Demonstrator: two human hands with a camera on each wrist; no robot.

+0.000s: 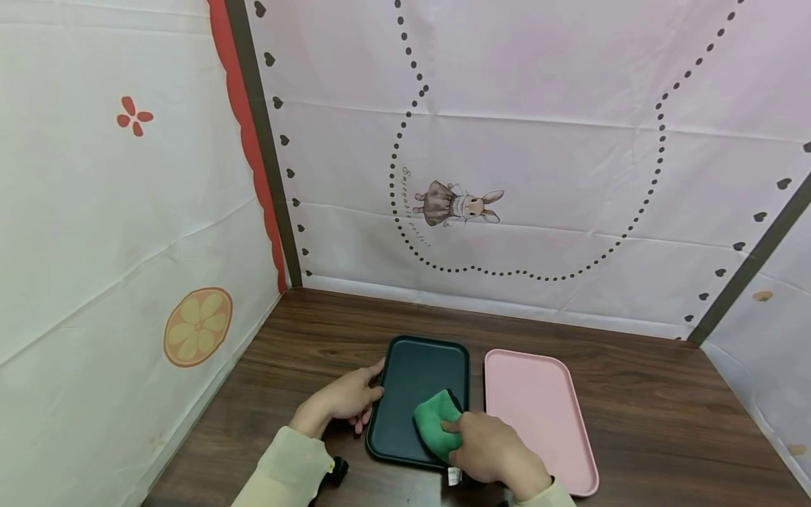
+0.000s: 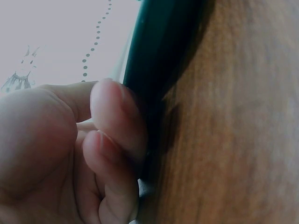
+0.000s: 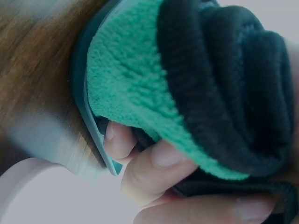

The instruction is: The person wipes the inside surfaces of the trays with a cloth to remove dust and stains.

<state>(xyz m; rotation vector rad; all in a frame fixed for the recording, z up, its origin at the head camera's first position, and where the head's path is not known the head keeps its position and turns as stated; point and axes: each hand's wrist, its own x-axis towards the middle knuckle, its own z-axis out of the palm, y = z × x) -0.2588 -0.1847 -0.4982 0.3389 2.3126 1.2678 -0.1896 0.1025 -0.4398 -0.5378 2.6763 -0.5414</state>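
A dark green rectangular tray [image 1: 418,373] lies on the wooden table. My left hand [image 1: 345,396] holds its left edge, thumb and index finger at the rim and the other fingers curled low beside it. In the left wrist view, curled fingers [image 2: 114,116] press against the tray's outer side [image 2: 159,42]. My right hand [image 1: 484,443] grips a folded green cloth [image 1: 437,422] on the tray's lower right part. The right wrist view shows the cloth's fuzzy green face [image 3: 131,70] and thick black folds, with the fingers [image 3: 159,172] curled round it close to the tray rim.
A pink tray [image 1: 535,415] lies on the table just right of the dark one. The table [image 1: 627,401] is dark wood grain. White printed sheets [image 1: 538,162] stand behind it and along both sides. A small white label [image 1: 454,477] shows below the right hand.
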